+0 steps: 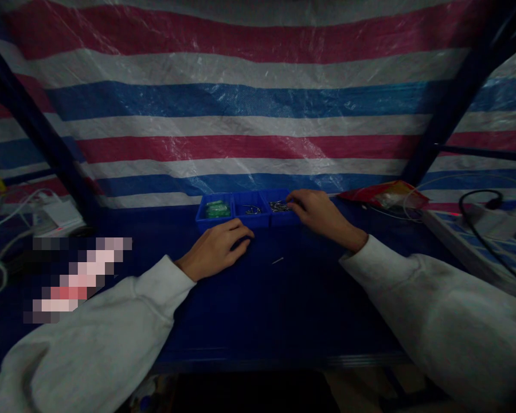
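Observation:
Three small blue bins stand in a row at the back of the dark blue table. The left bin [201, 215] holds green pieces [218, 209]. A few thin metal pieces [253, 210] lie in the middle bin [264, 221], and a denser pile of metal pieces [277, 205] fills the right bin [284, 218]. My right hand [316, 211] reaches over the right bin, fingertips bent together at the pile; what they grip is hidden. In front of the bins, my left hand [217, 246] rests on the table, thumb apart from the fingers. One thin metal pin [277, 260] lies between my hands.
A red and yellow bag [384, 195] lies at the back right. Beside it, a power strip [468, 246] carries plugs and cables. White chargers [60, 215] and cables are at the left, near a pixelated patch. A striped sheet [258, 103] hangs behind, between blue posts [447, 109].

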Action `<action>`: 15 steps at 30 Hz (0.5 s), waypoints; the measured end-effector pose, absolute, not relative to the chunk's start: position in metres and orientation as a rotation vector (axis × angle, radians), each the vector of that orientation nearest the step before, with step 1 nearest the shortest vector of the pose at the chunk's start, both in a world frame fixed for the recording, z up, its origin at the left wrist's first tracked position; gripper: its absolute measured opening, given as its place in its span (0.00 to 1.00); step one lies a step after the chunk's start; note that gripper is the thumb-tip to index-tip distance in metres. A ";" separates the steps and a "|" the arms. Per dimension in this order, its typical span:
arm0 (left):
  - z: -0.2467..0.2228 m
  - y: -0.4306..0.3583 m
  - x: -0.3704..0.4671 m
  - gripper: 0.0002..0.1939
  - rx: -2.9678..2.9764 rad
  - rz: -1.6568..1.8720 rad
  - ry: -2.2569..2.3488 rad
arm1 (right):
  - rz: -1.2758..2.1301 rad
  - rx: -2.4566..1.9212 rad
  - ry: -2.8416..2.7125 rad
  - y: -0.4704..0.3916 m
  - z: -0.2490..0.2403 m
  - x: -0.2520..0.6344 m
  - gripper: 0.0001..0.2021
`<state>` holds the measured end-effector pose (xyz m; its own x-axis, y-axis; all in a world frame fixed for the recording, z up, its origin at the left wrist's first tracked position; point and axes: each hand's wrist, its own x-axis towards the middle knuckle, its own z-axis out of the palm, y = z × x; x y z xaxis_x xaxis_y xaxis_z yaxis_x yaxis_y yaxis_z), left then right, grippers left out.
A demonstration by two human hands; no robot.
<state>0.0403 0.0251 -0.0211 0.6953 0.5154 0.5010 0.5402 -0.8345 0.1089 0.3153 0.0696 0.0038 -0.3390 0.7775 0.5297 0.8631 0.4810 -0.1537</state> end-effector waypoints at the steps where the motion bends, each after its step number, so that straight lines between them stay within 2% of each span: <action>1: -0.021 0.025 0.040 0.11 -2.851 -0.815 -0.889 | -0.138 -1.281 -2.245 0.064 0.006 0.311 0.10; 4: -0.021 0.025 0.040 0.11 -2.851 -0.787 -0.901 | 0.257 -1.112 -2.601 0.045 0.014 0.297 0.08; 7: -0.021 0.025 0.040 0.11 -2.855 -0.746 -0.909 | 0.556 -1.062 -2.828 0.029 0.018 0.289 0.11; 9: -0.021 0.026 0.039 0.12 -2.862 -0.730 -0.916 | 0.616 -1.059 -2.885 0.024 0.018 0.288 0.11; 12: -0.021 0.026 0.039 0.11 -2.871 -0.721 -0.922 | 0.606 -1.034 -2.928 0.022 0.013 0.288 0.05; 15: -0.021 0.026 0.039 0.11 -2.889 -0.702 -0.910 | 0.470 -0.955 -2.900 0.024 0.002 0.287 0.07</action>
<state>0.0392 0.0260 -0.0213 0.7269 0.5365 0.4287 0.5511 -0.8282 0.1021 0.2870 0.0237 0.0020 -0.8077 0.5879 -0.0444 0.5719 0.7628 -0.3019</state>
